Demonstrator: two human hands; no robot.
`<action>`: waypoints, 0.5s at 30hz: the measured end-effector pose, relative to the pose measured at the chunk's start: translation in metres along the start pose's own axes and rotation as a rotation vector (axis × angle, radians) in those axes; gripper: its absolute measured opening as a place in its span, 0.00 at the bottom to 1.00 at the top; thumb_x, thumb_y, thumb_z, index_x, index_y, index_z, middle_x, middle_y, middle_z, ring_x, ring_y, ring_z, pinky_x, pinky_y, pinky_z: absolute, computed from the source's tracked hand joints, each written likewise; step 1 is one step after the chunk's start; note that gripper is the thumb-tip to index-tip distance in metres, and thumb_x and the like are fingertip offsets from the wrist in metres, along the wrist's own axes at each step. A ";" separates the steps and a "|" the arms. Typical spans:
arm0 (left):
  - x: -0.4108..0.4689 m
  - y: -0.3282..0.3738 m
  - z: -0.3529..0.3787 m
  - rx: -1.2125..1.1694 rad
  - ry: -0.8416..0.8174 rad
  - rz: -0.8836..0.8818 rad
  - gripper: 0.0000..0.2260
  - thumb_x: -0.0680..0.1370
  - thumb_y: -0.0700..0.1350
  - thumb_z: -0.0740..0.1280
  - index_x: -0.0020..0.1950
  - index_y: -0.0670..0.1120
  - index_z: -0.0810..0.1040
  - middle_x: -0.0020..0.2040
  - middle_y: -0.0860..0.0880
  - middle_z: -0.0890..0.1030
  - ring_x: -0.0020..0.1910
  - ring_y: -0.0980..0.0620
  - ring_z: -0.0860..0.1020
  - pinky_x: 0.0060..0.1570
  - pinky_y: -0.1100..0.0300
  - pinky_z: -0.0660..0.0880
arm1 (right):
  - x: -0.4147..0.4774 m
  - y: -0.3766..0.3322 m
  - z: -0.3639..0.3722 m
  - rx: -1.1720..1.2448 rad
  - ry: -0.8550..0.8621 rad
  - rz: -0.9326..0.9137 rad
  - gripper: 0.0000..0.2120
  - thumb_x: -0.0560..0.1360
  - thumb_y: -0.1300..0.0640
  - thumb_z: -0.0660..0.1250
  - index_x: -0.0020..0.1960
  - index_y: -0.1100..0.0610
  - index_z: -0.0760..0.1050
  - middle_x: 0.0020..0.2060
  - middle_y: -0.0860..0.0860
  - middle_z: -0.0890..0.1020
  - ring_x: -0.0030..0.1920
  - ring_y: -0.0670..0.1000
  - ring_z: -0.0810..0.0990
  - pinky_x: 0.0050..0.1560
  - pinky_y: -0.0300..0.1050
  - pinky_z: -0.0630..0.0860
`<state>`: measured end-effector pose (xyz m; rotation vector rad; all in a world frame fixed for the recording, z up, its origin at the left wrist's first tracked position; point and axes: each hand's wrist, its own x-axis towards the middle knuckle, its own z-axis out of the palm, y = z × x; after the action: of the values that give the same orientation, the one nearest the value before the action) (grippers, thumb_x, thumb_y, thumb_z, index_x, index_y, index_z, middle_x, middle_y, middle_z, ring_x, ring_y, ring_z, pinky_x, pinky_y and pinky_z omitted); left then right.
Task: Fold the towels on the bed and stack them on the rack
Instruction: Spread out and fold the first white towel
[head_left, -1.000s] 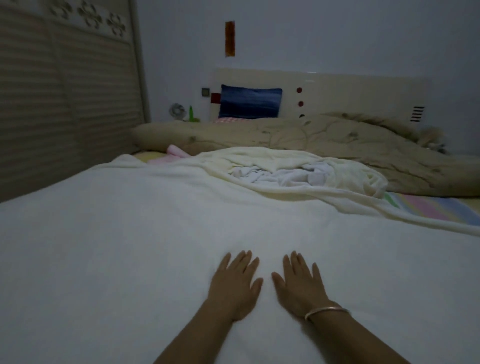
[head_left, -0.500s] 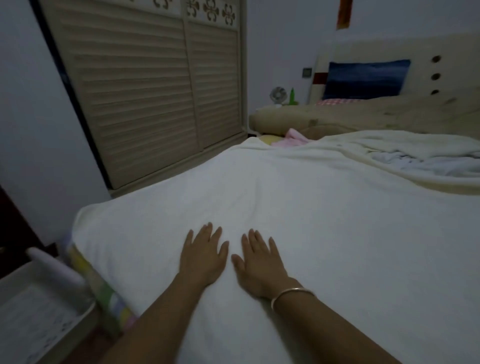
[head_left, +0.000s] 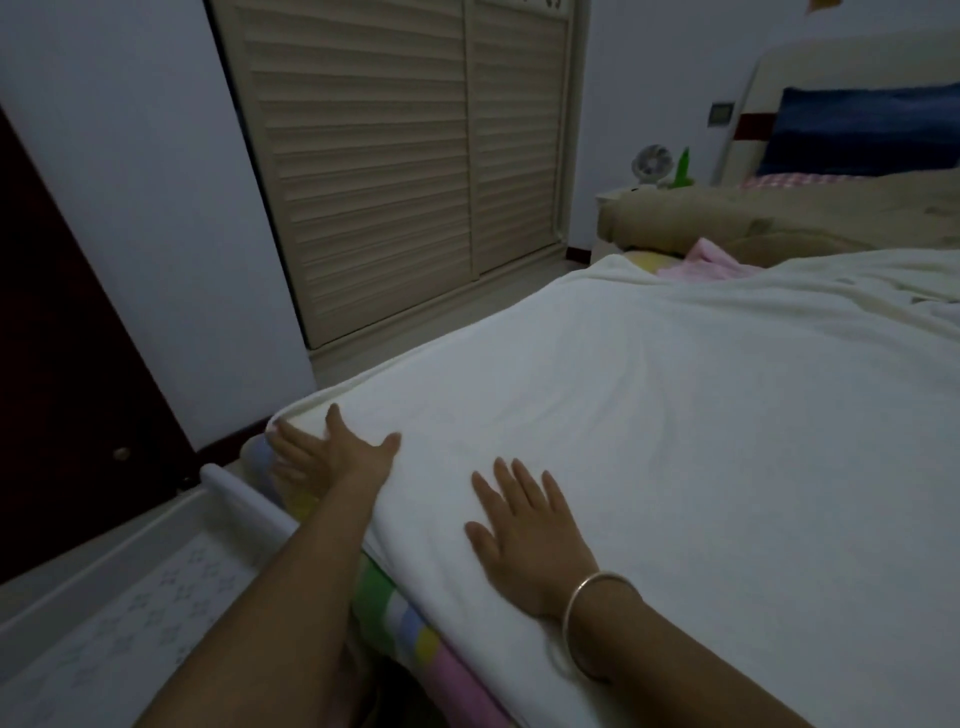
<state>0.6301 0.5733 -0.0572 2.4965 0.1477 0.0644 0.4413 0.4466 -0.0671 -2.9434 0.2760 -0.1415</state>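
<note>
Now, towel: a large white towel (head_left: 649, 441) lies spread flat over the bed (head_left: 610, 236), filling the middle and right of the frame, with its near corner at lower left of centre.
Left hand: the left hand (head_left: 332, 457) lies on that near corner, fingers straight and spread apart. The thumb and one finger are on top of the cloth, while the other fingers reach over the edge. They are blurred, so I cannot tell whether they press the side.
Right hand: the right hand (head_left: 524, 535) lies palm down on the towel at lower centre, fingers straight and fanned apart, holding nothing.
Bracelet: a thin metal bracelet (head_left: 597, 597) circles the right wrist.
Sheet: a pastel striped sheet (head_left: 410, 623) shows under the towel's near edge.
Lower left: a white patterned tray (head_left: 130, 613) with a rolled rim sits just beside the bed.
Upper centre: a louvred wardrobe (head_left: 405, 156) with sliding doors.
Left edge: a dark door (head_left: 52, 338).
Upper right: a tan quilt (head_left: 753, 218) lies bunched behind the towel, with a pink cloth (head_left: 706, 260) at its near side, a blue pillow (head_left: 857, 130) against the headboard, and a small fan (head_left: 652, 162) beside a green bottle (head_left: 683, 169).
</note>
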 end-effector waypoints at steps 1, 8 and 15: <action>0.000 0.000 0.001 -0.020 0.058 0.015 0.44 0.65 0.65 0.74 0.76 0.55 0.59 0.77 0.42 0.35 0.76 0.39 0.35 0.73 0.38 0.42 | 0.000 0.000 0.000 0.002 -0.003 0.003 0.49 0.61 0.33 0.19 0.78 0.48 0.42 0.78 0.51 0.43 0.77 0.51 0.39 0.75 0.54 0.35; -0.002 0.004 -0.005 -0.115 0.214 -0.081 0.27 0.72 0.52 0.72 0.68 0.43 0.73 0.78 0.41 0.49 0.73 0.37 0.56 0.69 0.44 0.57 | -0.003 0.003 0.001 0.014 -0.010 0.004 0.51 0.61 0.32 0.19 0.78 0.48 0.46 0.78 0.50 0.46 0.77 0.50 0.42 0.75 0.50 0.36; -0.061 0.064 -0.012 -0.053 0.300 0.397 0.12 0.69 0.42 0.64 0.48 0.44 0.82 0.55 0.42 0.79 0.60 0.39 0.70 0.63 0.49 0.60 | -0.039 0.019 -0.026 0.434 0.065 0.108 0.22 0.82 0.48 0.54 0.75 0.50 0.61 0.75 0.47 0.62 0.74 0.47 0.59 0.72 0.37 0.51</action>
<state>0.5740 0.5220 -0.0101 2.4143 -0.2252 0.5989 0.3970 0.4308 -0.0481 -2.4917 0.3619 -0.2478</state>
